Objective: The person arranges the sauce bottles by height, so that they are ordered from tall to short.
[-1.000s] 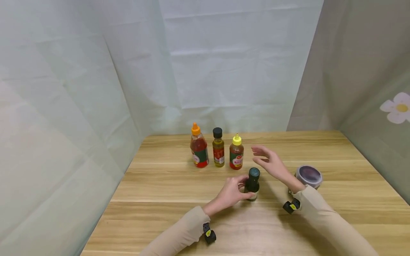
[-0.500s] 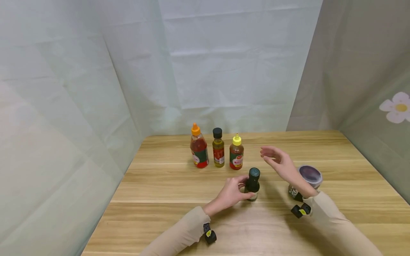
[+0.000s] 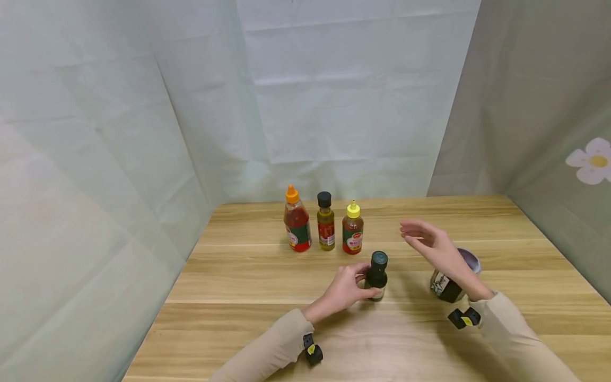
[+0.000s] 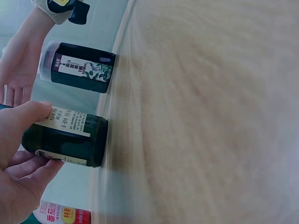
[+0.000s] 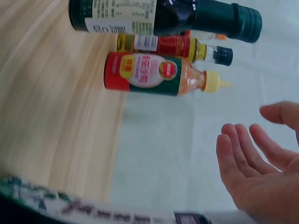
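My left hand (image 3: pixel 345 286) holds a dark green glass bottle (image 3: pixel 378 273) that stands upright on the table. In the left wrist view, the thumb lies over the pale label of this bottle (image 4: pixel 70 135) and the fingers curl round its other side. My right hand (image 3: pixel 436 249) is in the air with loosely bent fingers and nothing in them. Under its wrist stands a dark jar (image 3: pixel 446 286) with a pale translucent lid, partly hidden by the arm. The right wrist view shows the right hand (image 5: pixel 261 163) apart from every bottle.
Behind the green bottle stand a red sauce bottle with an orange cap (image 3: pixel 298 223), a slim oil bottle with a black cap (image 3: pixel 326 225) and a small sauce bottle with a yellow nozzle (image 3: pixel 352 231). Pale curtains (image 3: pixel 343 106) border the wooden table (image 3: pixel 229 276) at the back and sides.
My right hand has moved to the right, away from the green bottle and over towards the jar. My left hand and the bottle in it have stayed in place.
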`<state>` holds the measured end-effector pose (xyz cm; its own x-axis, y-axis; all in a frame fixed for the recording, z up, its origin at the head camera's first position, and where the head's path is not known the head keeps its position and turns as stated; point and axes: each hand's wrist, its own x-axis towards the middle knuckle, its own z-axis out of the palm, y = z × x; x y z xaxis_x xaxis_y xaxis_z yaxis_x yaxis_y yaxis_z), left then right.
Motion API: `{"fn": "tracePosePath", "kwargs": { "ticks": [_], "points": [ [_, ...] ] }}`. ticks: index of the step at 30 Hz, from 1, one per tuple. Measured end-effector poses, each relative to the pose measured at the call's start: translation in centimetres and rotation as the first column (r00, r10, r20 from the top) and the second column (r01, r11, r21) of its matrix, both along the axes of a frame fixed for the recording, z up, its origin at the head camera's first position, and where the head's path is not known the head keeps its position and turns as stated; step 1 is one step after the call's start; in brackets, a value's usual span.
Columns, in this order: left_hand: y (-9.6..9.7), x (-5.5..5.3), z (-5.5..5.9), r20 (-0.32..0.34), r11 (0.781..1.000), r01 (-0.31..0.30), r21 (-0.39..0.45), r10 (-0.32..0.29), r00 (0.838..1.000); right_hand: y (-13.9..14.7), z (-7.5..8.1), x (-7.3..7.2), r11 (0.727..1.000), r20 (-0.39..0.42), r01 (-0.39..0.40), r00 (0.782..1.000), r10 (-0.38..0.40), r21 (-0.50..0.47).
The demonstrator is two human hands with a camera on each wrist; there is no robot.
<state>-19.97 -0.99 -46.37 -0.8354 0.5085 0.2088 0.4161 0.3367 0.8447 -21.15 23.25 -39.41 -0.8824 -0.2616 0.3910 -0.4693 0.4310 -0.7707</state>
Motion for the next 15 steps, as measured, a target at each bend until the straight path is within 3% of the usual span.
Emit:
{"fn": "tracePosePath", "kwargs": {
  "ticks": [7, 15],
  "points": [
    [0.0, 0.0, 0.2, 0.007, 1.000, -0.004, 0.003, 0.004, 1.000, 1.8, 0.4, 0.2, 0.998, -0.010, -0.007, 1.000, 0.008, 0.060],
    [0.0, 0.1, 0.1, -0.003, 1.000, -0.003, -0.002, 0.003, 1.000, 4.2, 1.1, 0.8, 0.973, -0.088, -0.044, 0.994, 0.065, 0.225]
  ]
}}
